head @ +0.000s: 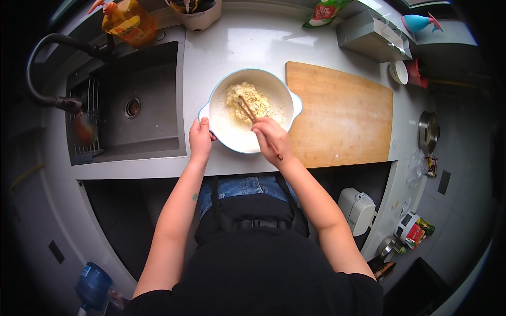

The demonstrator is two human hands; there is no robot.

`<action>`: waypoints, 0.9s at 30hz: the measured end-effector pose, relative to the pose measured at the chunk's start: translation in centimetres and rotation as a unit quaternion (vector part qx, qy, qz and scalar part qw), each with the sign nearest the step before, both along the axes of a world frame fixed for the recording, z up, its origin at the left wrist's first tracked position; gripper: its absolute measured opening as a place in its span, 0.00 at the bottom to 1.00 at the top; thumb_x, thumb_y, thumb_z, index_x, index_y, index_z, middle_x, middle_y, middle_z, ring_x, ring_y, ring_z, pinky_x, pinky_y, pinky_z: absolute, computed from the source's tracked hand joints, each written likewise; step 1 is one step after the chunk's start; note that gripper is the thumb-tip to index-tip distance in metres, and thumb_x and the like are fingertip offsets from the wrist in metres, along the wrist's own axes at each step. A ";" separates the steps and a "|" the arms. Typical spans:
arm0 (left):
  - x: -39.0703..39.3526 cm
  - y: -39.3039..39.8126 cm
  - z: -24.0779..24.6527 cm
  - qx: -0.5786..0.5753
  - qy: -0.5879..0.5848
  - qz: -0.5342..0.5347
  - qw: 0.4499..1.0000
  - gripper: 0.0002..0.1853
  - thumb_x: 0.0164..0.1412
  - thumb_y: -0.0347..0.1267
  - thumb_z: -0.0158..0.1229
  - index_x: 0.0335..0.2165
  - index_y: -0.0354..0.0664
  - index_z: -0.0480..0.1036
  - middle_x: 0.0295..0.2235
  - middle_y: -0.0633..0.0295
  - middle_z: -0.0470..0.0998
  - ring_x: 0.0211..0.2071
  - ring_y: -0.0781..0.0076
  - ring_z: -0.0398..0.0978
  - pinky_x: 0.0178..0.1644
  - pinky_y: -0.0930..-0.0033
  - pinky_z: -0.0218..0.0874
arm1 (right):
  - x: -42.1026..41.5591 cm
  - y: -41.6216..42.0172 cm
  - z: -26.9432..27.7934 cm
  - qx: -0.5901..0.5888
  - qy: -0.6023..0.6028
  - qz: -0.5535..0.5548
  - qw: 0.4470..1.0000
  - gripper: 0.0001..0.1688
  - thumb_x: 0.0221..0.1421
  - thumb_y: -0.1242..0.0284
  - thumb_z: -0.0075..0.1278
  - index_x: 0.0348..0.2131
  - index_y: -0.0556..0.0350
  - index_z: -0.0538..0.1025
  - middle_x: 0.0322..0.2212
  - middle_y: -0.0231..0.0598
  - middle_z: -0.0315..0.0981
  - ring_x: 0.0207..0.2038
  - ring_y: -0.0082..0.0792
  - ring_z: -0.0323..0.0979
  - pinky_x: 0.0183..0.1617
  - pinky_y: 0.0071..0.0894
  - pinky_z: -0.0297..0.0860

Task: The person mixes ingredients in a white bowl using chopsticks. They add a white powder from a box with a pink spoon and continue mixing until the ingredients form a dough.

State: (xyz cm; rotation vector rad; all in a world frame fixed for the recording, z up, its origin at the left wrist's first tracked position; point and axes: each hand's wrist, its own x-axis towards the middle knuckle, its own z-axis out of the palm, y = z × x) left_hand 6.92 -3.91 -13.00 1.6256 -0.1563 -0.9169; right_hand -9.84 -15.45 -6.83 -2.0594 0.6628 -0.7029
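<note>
A white two-handled bowl with a blue rim stands on the light countertop in front of me, its right side by the cutting board. Inside lies a lumpy, pale yellow dough-like mixture, with floury bits stuck to the wall around it. My left hand grips the bowl's left handle, thumb on top. Brown chopsticks are held in my right hand over the near right part of the bowl. Their tips are in the mixture, and their back ends stick out below my palm.
A wooden cutting board lies to the right. The dark sink with a black faucet is at left. An orange pump bottle and a utensil holder stand behind. A grey box sits at back right.
</note>
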 end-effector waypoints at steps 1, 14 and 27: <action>0.1 0.1 -0.2 -0.006 0.000 0.002 1.000 0.16 0.67 0.40 0.41 0.34 0.39 0.68 0.19 0.69 0.68 0.16 0.84 0.61 0.21 0.79 0.56 | 0.2 -1.2 0.3 -0.016 -0.011 -0.024 1.000 0.01 0.52 0.81 0.49 0.29 0.60 0.73 0.29 0.46 0.72 0.32 0.47 0.71 0.36 0.35 0.68; -0.2 -0.1 -0.2 -0.007 -0.019 0.021 1.000 0.16 0.67 0.40 0.40 0.34 0.39 0.68 0.19 0.69 0.67 0.16 0.85 0.61 0.20 0.80 0.55 | -6.1 1.5 1.3 0.089 0.033 -0.002 0.995 0.02 0.51 0.81 0.48 0.28 0.62 0.73 0.30 0.48 0.73 0.34 0.46 0.73 0.39 0.34 0.68; 0.1 0.4 -0.2 -0.010 0.064 0.007 0.998 0.15 0.67 0.40 0.40 0.31 0.41 0.65 0.16 0.70 0.64 0.16 0.82 0.63 0.22 0.79 0.58 | 0.2 -0.4 -0.3 0.129 -0.038 -0.130 0.982 0.08 0.57 0.77 0.46 0.27 0.64 0.74 0.24 0.45 0.73 0.28 0.37 0.73 0.34 0.28 0.68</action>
